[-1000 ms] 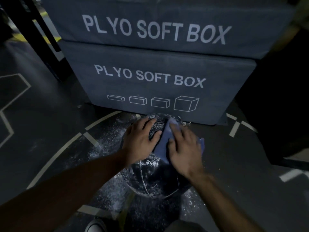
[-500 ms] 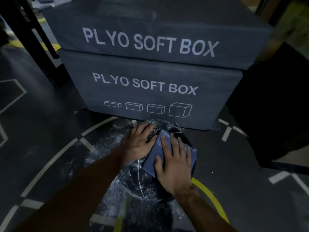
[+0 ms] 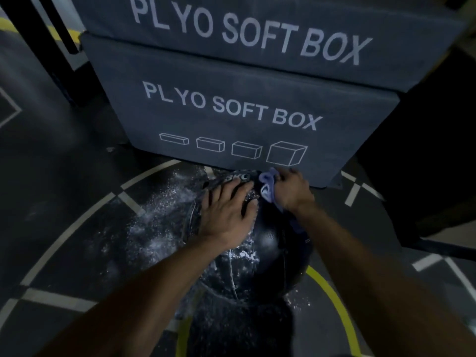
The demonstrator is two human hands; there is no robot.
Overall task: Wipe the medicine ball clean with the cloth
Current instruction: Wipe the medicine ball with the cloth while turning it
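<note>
Wiping the medicine ball [image 3: 268, 243]'s far side: right hand [image 3: 292, 191] grips the bunched cloth [image 3: 268, 185], left hand [image 3: 226, 210] flat, steadying; chalky near side next.

Two stacked grey plyo boxes [image 3: 247, 104] stand on a dim, line-marked floor [image 3: 64, 191].

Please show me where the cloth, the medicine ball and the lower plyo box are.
cloth [image 3: 268, 182], head view, bunched blue folds beside the right hand.
medicine ball [image 3: 268, 238], head view, dark upper surface.
lower plyo box [image 3: 231, 109], head view, front face lettering.
</note>
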